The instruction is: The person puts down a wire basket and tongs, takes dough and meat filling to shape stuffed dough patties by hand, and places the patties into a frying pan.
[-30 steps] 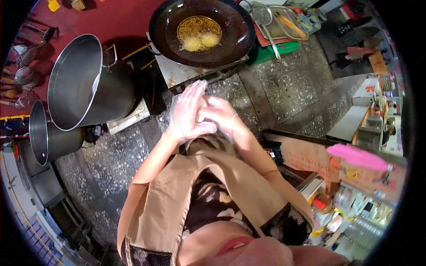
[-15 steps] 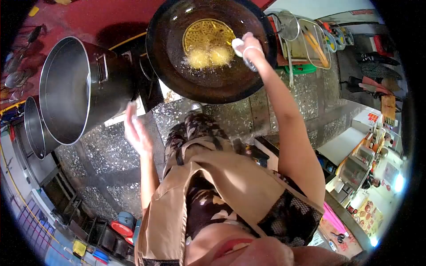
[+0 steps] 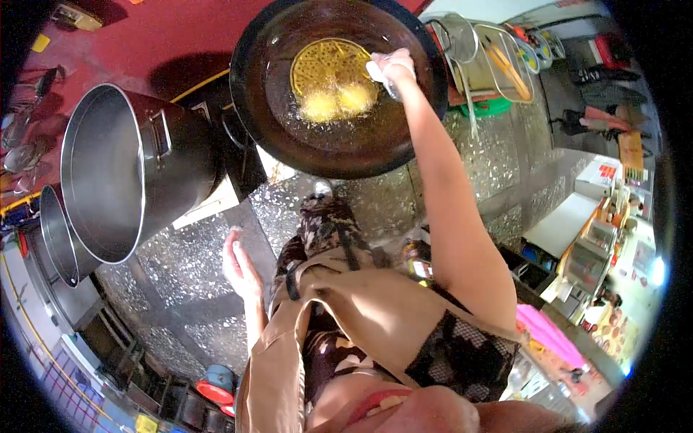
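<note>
A large dark wok holds hot oil. In it lies a round perforated skimmer, and two pale yellow balls bubble against its near edge. My right hand is over the right side of the wok, fingers closed around a soft white lump that looks like dough. Greyish metal shows beneath this hand; whether the hand touches it I cannot tell. Low on the left, beside my apron, my left hand hangs with nothing in it, fingers extended and white at the tips.
Left of the wok stands a tall metal pot, with a second pot beyond it. Ladles lie at the far left. A wire strainer and a tray with tongs are right of the wok. Stone flooring lies underneath.
My left hand has dropped lower, toward my apron. The right hand stays over the wok, slightly left in view with the white lump. The whole view has shifted a little.
</note>
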